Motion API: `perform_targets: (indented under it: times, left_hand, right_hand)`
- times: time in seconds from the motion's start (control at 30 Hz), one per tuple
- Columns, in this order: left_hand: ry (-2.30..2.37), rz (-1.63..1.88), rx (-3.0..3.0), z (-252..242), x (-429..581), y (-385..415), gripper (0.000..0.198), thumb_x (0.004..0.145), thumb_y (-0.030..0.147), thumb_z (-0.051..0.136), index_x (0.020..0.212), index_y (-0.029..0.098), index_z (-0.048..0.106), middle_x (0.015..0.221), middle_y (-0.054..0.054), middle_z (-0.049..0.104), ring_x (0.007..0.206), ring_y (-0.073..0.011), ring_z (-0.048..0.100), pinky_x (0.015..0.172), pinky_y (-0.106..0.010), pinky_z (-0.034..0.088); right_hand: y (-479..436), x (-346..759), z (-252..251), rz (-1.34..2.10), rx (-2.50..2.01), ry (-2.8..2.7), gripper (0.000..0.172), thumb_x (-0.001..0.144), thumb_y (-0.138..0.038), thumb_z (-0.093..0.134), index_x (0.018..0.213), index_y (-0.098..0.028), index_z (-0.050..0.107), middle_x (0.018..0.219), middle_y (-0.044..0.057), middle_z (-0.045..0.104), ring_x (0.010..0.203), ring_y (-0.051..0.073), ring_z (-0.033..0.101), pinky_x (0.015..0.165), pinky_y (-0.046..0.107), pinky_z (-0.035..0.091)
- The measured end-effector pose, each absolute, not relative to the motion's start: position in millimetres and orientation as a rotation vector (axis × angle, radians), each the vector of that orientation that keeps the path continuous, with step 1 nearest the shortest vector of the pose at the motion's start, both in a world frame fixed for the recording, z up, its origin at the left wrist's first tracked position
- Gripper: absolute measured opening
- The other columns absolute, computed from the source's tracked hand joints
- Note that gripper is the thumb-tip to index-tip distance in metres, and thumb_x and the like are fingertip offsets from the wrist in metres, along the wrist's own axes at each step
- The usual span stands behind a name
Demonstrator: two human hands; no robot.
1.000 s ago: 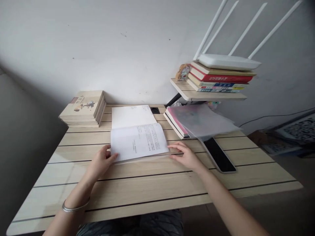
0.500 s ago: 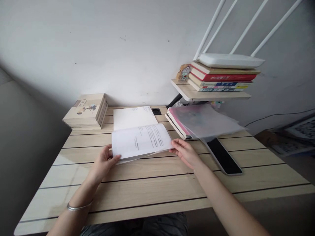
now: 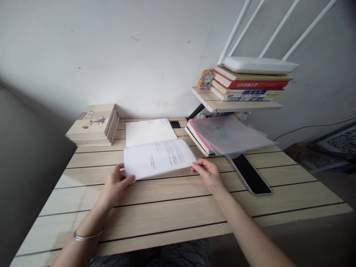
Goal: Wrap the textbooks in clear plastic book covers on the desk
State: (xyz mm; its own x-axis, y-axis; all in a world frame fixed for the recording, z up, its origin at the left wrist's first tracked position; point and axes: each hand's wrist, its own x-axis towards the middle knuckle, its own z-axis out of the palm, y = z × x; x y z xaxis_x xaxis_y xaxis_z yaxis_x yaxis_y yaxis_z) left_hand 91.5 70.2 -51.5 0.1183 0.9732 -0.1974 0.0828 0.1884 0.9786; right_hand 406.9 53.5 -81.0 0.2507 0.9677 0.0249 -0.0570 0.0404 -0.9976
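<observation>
- Open book (image 3: 155,161): lies over the middle of the surface (image 3: 167,213), between the two hands; blank upper page away from the person, printed page nearer.
- Left hand (image 3: 115,183): grip clamped on the book's near left corner, thumb on the printed page, fingers around the left edge; silver bangle (image 3: 87,236) on the wrist.
- Right hand (image 3: 210,176): grip pinched on the near right corner, thumb and fingers together at the paper's edge.
- Near page edge: spans from one grip to the other; whether it touches the surface cannot be told.
- Phone (image 3: 251,175): right of the right hand, apart from it, its far end by a translucent sheet (image 3: 236,135).
- Book stack (image 3: 90,126): beyond the left hand, left of the open book.
</observation>
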Motion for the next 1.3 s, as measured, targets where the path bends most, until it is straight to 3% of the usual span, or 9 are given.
perform_targets:
  times: [0.37, 0.5, 0.6, 0.67, 0.73, 0.83, 0.9, 1.03, 1.3]
  left_hand:
    - [1.243, 0.946, 1.086, -48, 94, 69, 0.054, 0.061, 0.033, 0.072, 0.105, 0.016, 0.045, 0.072, 0.002, 0.065, 0.066, -0.0128, 0.059, 0.066, -0.026, 0.045]
    - [1.229, 0.969, 1.072, -52, 95, 68, 0.051, 0.062, 0.031, 0.07, 0.104, 0.017, 0.045, 0.076, 0.0, 0.067, 0.071, -0.0145, 0.061, 0.068, -0.026, 0.046]
    - [1.192, 0.983, 1.064, -57, 95, 68, 0.047, 0.063, 0.033, 0.07, 0.101, 0.017, 0.046, 0.07, 0.001, 0.066, 0.067, -0.014, 0.061, 0.065, -0.026, 0.045]
    - [1.172, 0.991, 1.045, -59, 95, 68, 0.045, 0.063, 0.035, 0.071, 0.097, 0.018, 0.047, 0.068, 0.002, 0.065, 0.065, -0.014, 0.061, 0.065, -0.026, 0.046]
    - [1.168, 0.995, 1.043, -60, 95, 69, 0.043, 0.063, 0.036, 0.071, 0.094, 0.018, 0.048, 0.067, 0.001, 0.065, 0.064, -0.0141, 0.062, 0.064, -0.027, 0.046]
    - [1.169, 1.006, 1.041, -63, 95, 70, 0.042, 0.063, 0.037, 0.072, 0.091, 0.018, 0.048, 0.068, 0.001, 0.066, 0.064, -0.0139, 0.062, 0.065, -0.027, 0.047]
    - [1.152, 1.015, 1.022, -64, 95, 70, 0.042, 0.062, 0.036, 0.073, 0.091, 0.018, 0.048, 0.07, 0.0, 0.067, 0.065, -0.0143, 0.063, 0.067, -0.028, 0.048]
    - [1.078, 1.047, 0.971, -66, 97, 69, 0.041, 0.062, 0.031, 0.072, 0.092, 0.017, 0.049, 0.075, -0.001, 0.067, 0.07, -0.0154, 0.064, 0.072, -0.031, 0.05]
    - [1.142, 1.103, 0.959, -64, 100, 66, 0.027, 0.061, 0.017, 0.061, 0.086, 0.017, 0.051, 0.073, 0.001, 0.06, 0.069, -0.0135, 0.058, 0.064, -0.026, 0.049]
  right_hand:
    - [58, 400, -84, 0.995, -1.322, -0.972, 0.038, 0.058, -0.048, 0.076, 0.055, -0.02, 0.052, 0.05, -0.003, 0.053, 0.049, 0.012, 0.051, 0.053, 0.027, 0.046]
    - [58, 404, -91, 0.93, -1.376, -1.06, 0.034, 0.066, -0.049, 0.069, 0.06, -0.021, 0.051, 0.055, -0.002, 0.053, 0.052, 0.014, 0.052, 0.056, 0.031, 0.047]
    - [55, 406, -89, 0.497, -1.426, -1.286, 0.024, 0.074, -0.044, 0.063, 0.072, -0.021, 0.056, 0.081, 0.006, 0.059, 0.078, 0.023, 0.059, 0.073, 0.04, 0.048]
    - [49, 400, -80, 0.095, -1.438, -1.458, 0.021, 0.075, -0.039, 0.063, 0.087, -0.022, 0.061, 0.106, 0.012, 0.056, 0.103, 0.03, 0.054, 0.089, 0.048, 0.041]
    - [40, 385, -66, -0.141, -1.398, -1.674, 0.029, 0.076, -0.035, 0.065, 0.102, -0.023, 0.061, 0.117, 0.013, 0.053, 0.113, 0.034, 0.048, 0.097, 0.052, 0.033]
    - [30, 347, -49, -0.161, -1.18, -2.107, 0.037, 0.081, -0.034, 0.064, 0.117, -0.027, 0.056, 0.111, 0.008, 0.062, 0.109, 0.029, 0.052, 0.095, 0.047, 0.033]
    - [31, 319, -43, -0.138, -1.053, -2.279, 0.03, 0.087, -0.028, 0.059, 0.116, -0.026, 0.056, 0.107, 0.005, 0.066, 0.104, 0.024, 0.055, 0.092, 0.043, 0.034]
    - [44, 282, -47, -0.096, -1.001, -2.333, 0.011, 0.09, -0.021, 0.054, 0.094, -0.022, 0.064, 0.088, 0.003, 0.068, 0.086, 0.018, 0.058, 0.078, 0.035, 0.037]
    - [52, 267, -57, -0.049, -1.075, -2.285, 0.018, 0.09, -0.019, 0.052, 0.08, -0.02, 0.066, 0.071, 0.003, 0.063, 0.072, 0.017, 0.056, 0.067, 0.031, 0.038]
